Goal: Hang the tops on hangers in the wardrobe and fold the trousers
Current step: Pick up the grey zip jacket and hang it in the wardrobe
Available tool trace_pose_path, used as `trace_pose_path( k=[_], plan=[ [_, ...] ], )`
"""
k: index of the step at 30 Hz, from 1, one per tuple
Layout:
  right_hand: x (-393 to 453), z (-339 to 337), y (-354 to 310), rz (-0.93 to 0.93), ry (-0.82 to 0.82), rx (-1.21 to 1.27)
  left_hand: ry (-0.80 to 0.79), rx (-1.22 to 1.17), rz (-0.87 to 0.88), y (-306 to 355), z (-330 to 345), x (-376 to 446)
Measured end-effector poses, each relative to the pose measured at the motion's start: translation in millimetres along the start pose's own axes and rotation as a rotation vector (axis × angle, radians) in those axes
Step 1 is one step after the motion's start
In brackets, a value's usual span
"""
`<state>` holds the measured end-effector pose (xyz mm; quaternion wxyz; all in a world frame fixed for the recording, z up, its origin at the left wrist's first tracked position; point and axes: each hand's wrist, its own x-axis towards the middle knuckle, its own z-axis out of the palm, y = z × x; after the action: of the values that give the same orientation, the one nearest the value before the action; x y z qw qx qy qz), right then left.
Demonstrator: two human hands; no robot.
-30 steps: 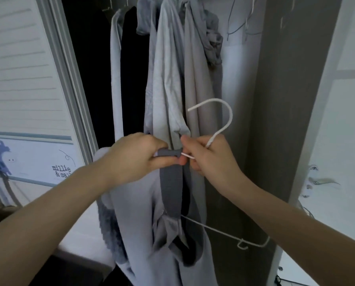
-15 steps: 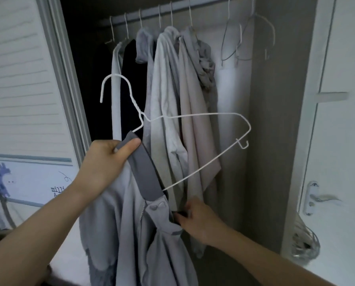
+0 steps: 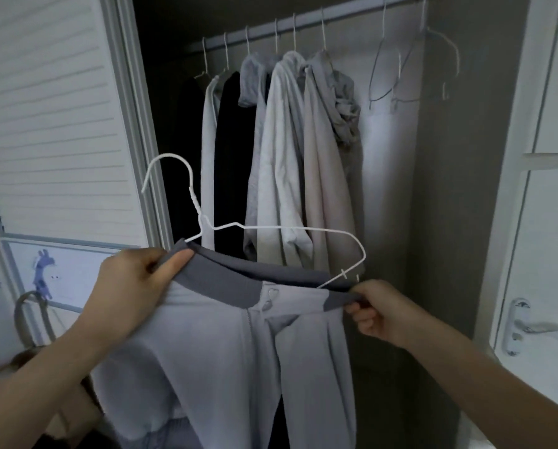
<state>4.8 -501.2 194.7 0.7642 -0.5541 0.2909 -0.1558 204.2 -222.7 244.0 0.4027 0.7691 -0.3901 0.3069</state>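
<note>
A light grey zip top (image 3: 219, 345) with a dark grey collar hangs in front of the open wardrobe. My left hand (image 3: 131, 293) grips the collar's left end. My right hand (image 3: 376, 314) pinches its right end, stretching the collar wide. A white wire hanger (image 3: 271, 227) sits partly inside the neck, its hook pointing up and left and its right shoulder above the collar. Behind it, the wardrobe rail (image 3: 320, 22) carries several hung tops (image 3: 287, 157).
Empty wire hangers (image 3: 397, 69) hang at the rail's right end. A slatted sliding door (image 3: 50, 124) stands on the left. On the right is a white door with a handle (image 3: 527, 325). A bag strap (image 3: 28, 315) shows at lower left.
My right hand has risen from below and taken the collar's right end. The collar is now pulled open horizontally, and the hanger has dropped lower into the neck.
</note>
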Motion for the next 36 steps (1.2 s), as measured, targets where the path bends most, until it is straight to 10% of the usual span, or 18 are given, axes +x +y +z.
trace_pose_path(
  k=[20,26,36],
  plan=[
    [-7.2,-3.1,-50.5,-0.102,0.075,-0.124,0.048,-0.222,-0.102,-8.3,5.2,-34.5],
    [-10.6,-7.3,-58.3,-0.171,0.13,-0.212,-0.001,0.137,0.224,-10.8,3.1,-34.4],
    [-20.5,3.2,-95.6,-0.199,0.185,-0.451,-0.058,0.256,0.256,-23.1,-0.3,-28.5]
  ],
)
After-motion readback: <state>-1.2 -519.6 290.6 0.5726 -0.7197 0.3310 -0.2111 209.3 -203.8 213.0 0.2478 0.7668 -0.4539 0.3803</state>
